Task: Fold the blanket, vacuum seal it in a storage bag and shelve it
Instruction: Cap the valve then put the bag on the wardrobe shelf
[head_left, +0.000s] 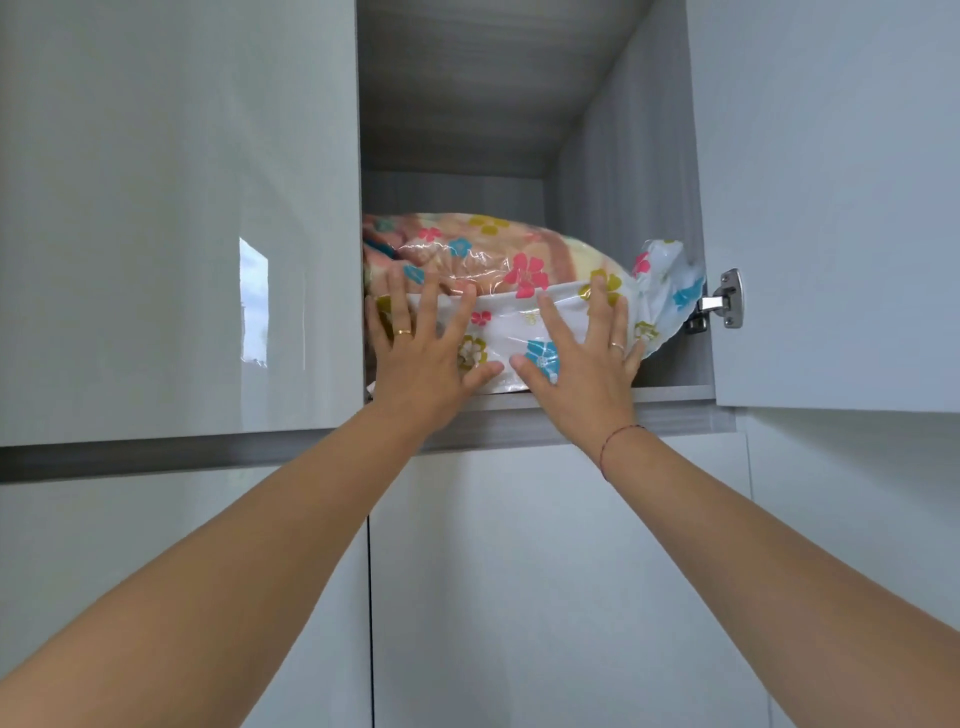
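A clear storage bag (511, 270) printed with pink, blue and yellow flowers lies on the shelf (675, 393) of an open upper cupboard compartment. A folded orange and cream blanket (566, 249) shows through the plastic. My left hand (421, 348) presses flat against the bag's front on the left, fingers spread and straight. My right hand (584, 358) presses flat against the front on the right, fingers spread as well. The bag's loose right end (662, 291) crumples against the compartment's side wall.
The cupboard door (831, 208) stands open at the right on a metal hinge (722, 301). A shut glossy grey door (176, 218) is at the left. More shut doors (545, 571) lie below the shelf. The compartment has free height above the bag.
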